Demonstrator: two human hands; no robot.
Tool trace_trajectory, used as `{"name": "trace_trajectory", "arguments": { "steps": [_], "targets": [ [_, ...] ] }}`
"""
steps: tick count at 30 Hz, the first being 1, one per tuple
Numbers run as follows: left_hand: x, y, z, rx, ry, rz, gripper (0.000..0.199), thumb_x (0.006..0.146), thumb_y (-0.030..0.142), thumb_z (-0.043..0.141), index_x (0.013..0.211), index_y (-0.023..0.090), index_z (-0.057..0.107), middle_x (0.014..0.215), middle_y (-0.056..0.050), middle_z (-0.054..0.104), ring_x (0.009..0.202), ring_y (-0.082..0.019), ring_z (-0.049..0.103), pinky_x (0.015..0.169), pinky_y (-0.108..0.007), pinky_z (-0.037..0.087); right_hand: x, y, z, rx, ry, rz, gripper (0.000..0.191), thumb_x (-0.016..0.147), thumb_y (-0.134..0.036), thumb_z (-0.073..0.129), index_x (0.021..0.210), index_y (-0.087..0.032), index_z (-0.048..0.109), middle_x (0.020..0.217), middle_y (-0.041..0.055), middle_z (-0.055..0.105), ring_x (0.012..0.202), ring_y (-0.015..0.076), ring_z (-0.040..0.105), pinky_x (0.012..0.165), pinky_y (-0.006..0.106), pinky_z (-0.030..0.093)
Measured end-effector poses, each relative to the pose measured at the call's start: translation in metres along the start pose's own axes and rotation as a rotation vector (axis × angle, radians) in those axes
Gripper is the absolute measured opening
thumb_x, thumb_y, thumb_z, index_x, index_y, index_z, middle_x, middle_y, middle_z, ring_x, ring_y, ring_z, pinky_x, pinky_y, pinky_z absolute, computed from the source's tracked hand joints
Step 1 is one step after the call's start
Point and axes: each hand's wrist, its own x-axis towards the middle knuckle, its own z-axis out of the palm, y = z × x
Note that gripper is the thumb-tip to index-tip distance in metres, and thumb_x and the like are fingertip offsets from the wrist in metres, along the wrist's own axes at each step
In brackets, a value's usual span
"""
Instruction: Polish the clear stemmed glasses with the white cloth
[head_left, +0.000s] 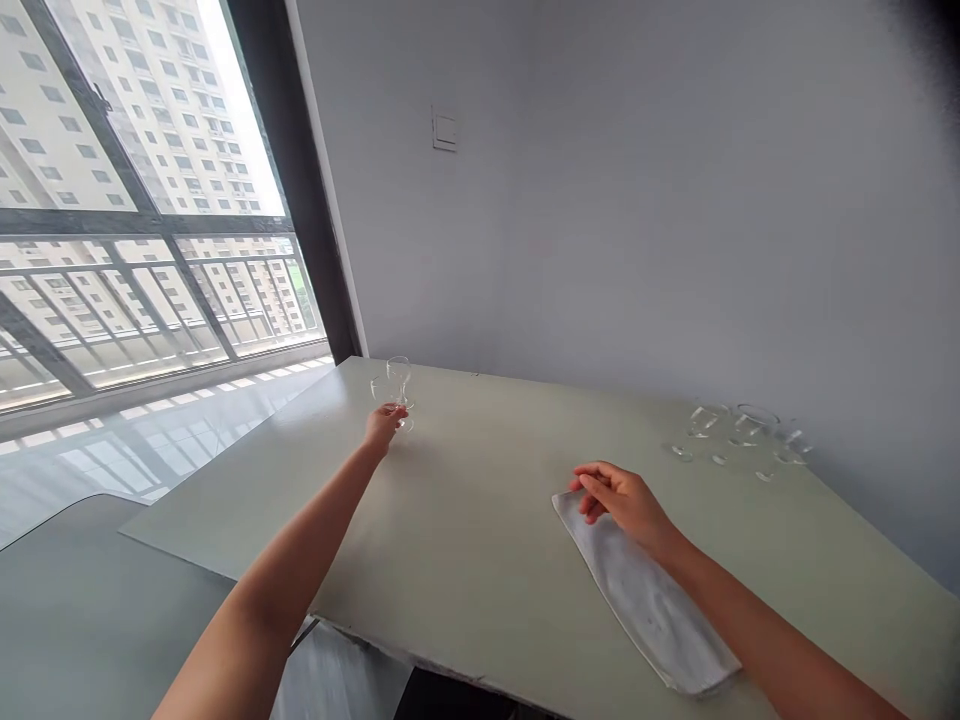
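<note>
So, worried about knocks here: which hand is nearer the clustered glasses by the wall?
Right. Right hand: left of the glasses, on a folded cloth. Left hand: far to their left, holding a stemmed glass.

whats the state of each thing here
left hand, gripping the glass low down
clear stemmed wine glass, upright, held
right hand, fingers loosely curled at the cloth's end
white folded cloth, lying flat on the pale green table
clear glasses, grouped by the wall, too unclear to tell upright or tipped
</note>
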Motion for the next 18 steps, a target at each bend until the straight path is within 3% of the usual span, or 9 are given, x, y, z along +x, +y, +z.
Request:
{"name": "trace_trajectory", "arguments": {
  "steps": [4, 10, 14, 18],
  "targets": [
    [0.022, -0.005, -0.016, 0.025, 0.032, -0.046, 0.037, 0.054, 0.041, 0.066, 0.079, 0.014, 0.062, 0.074, -0.006, 0.064, 0.055, -0.011, 0.048, 0.055, -0.025, 0.038, -0.025, 0.021, -0.049, 0.009, 0.112, 0.077, 0.040, 0.070, -0.051, 0.060, 0.091, -0.017, 0.062, 0.086, 0.0112, 0.065, 0.059, 0.0169, 0.060, 0.053, 0.031, 0.053],
    [0.037, -0.017, -0.012, 0.058, 0.073, -0.061, 0.033, 0.055, 0.036, 0.067, 0.080, 0.015, 0.062, 0.072, -0.004, 0.064, 0.055, -0.011, 0.049, 0.054, -0.025, 0.038, -0.047, 0.057, -0.111, 0.034, 0.307, 0.156, 0.042, 0.062, -0.052, 0.067, 0.085, -0.017, 0.064, 0.080, 0.0112, 0.064, 0.056, 0.0181, 0.059, 0.050, 0.033, 0.053],
    [0.044, -0.018, -0.010, 0.101, 0.075, -0.056, 0.028, 0.055, 0.034, 0.065, 0.075, 0.015, 0.062, 0.070, -0.003, 0.062, 0.054, -0.011, 0.048, 0.051, -0.024, 0.037, -0.044, 0.070, -0.134, 0.097, 0.399, 0.144, 0.036, 0.060, -0.045, 0.070, 0.078, -0.015, 0.063, 0.073, 0.0074, 0.063, 0.053, 0.0152, 0.057, 0.047, 0.029, 0.051],
    [0.046, -0.016, -0.007, 0.171, 0.081, -0.039, 0.020, 0.055, 0.028, 0.064, 0.071, 0.016, 0.061, 0.063, -0.002, 0.058, 0.055, -0.013, 0.050, 0.052, -0.026, 0.038, -0.017, 0.071, -0.143, 0.194, 0.533, 0.120, 0.028, 0.058, -0.034, 0.072, 0.074, -0.013, 0.063, 0.071, 0.0070, 0.063, 0.050, 0.0127, 0.056, 0.045, 0.026, 0.051]
  ]
}}
